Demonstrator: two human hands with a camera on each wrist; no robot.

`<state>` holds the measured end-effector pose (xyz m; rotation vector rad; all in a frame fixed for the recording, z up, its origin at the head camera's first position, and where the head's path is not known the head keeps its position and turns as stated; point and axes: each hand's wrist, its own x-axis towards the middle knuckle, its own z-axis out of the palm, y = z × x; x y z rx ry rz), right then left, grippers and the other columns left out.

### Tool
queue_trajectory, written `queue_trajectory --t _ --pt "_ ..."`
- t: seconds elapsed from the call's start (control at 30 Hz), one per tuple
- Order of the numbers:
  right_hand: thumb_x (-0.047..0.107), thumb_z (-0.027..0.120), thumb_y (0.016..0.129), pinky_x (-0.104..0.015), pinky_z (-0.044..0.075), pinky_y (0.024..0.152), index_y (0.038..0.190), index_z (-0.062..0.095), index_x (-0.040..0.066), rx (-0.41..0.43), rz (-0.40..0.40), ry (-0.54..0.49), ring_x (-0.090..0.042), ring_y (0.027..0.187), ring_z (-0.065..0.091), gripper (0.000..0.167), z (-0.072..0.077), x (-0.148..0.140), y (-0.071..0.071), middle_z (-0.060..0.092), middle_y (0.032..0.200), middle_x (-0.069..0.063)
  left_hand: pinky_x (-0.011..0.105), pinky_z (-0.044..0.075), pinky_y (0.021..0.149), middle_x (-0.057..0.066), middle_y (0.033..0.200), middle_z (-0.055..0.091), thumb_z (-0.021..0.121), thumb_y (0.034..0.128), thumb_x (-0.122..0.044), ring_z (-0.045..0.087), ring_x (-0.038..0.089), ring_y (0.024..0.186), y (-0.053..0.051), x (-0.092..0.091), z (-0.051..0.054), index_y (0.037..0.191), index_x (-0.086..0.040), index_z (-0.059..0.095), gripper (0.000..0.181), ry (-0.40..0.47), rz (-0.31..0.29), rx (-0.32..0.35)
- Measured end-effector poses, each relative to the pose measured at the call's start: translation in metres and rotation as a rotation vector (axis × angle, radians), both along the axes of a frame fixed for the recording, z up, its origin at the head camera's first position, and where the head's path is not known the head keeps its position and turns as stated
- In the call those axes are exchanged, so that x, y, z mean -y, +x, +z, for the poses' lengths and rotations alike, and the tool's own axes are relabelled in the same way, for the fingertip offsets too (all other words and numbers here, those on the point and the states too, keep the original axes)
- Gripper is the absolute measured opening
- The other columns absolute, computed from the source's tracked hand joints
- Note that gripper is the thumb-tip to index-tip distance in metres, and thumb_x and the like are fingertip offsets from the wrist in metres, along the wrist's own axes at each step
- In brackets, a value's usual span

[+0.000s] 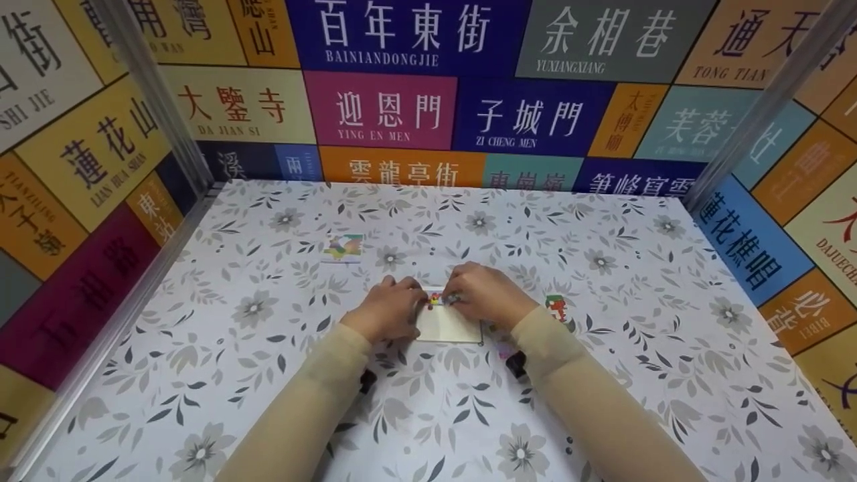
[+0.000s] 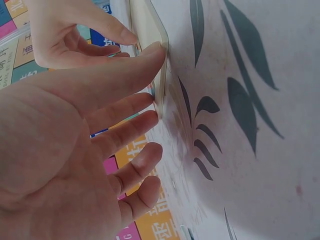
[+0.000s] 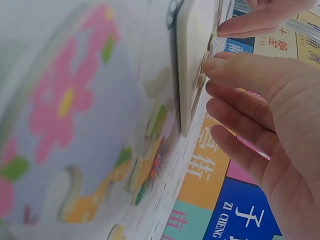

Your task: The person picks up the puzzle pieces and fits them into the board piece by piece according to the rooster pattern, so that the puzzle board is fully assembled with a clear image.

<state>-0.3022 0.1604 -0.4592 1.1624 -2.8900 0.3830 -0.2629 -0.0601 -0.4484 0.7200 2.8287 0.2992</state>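
A shallow cream puzzle board (image 1: 448,328) lies on the table between both hands, with small colourful pieces (image 1: 435,299) along its far side. My left hand (image 1: 392,309) holds the board at its left edge. In the left wrist view the thumb (image 2: 152,52) presses the board's rim, and two fingertips touch lower down. My right hand (image 1: 487,293) is bent over the far right part of the board. Its thumb (image 3: 215,65) and forefinger pinch a small puzzle piece at the board's surface; the fingers mostly hide that piece.
A square colourful picture puzzle (image 1: 343,248) lies at the back left. Right of the board is a red and green piece (image 1: 556,306). The right wrist view shows a pink-flowered panel (image 3: 65,110) and loose pieces (image 3: 150,160) close by. Sign-printed walls enclose the flowered tabletop (image 1: 268,375).
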Motion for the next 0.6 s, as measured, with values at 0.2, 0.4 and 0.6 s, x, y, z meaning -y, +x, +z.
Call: queue_trajectory --t 0.2,0.4,0.6 --pt "0.013 0.078 0.091 -0.038 0.056 0.087 0.108 0.082 0.017 -0.01 0.029 -0.007 -0.02 0.097 0.066 0.018 -0.0011 0.0029 -0.0003 0.069 0.104 -0.001 0.048 0.047 0.101 0.009 0.141 0.059 0.087 0.081 -0.028 0.053 0.035 0.117 0.0007 -0.0003 0.0016 0.137 -0.012 0.065 0.063 0.009 0.002 0.008" --pt "0.012 0.079 0.091 -0.039 0.055 0.087 0.107 0.083 0.017 0.013 0.03 -0.028 -0.021 0.097 0.065 0.018 -0.0019 0.0029 0.0002 0.069 0.103 -0.001 0.05 0.048 0.098 0.009 0.14 0.059 0.087 0.081 -0.027 0.053 0.038 0.116 0.0031 0.0001 0.0049 0.13 -0.011 0.068 0.055 0.011 -0.014 -0.007" --pt "0.011 0.078 0.091 -0.039 0.054 0.086 0.107 0.083 0.017 0.047 0.012 -0.055 -0.021 0.095 0.064 0.018 -0.0027 0.0042 0.0007 0.068 0.102 -0.001 0.05 0.047 0.099 0.009 0.141 0.059 0.087 0.0822 -0.028 0.052 0.037 0.118 0.0031 -0.0015 0.0054 0.133 -0.011 0.067 0.057 0.0 -0.002 0.007"
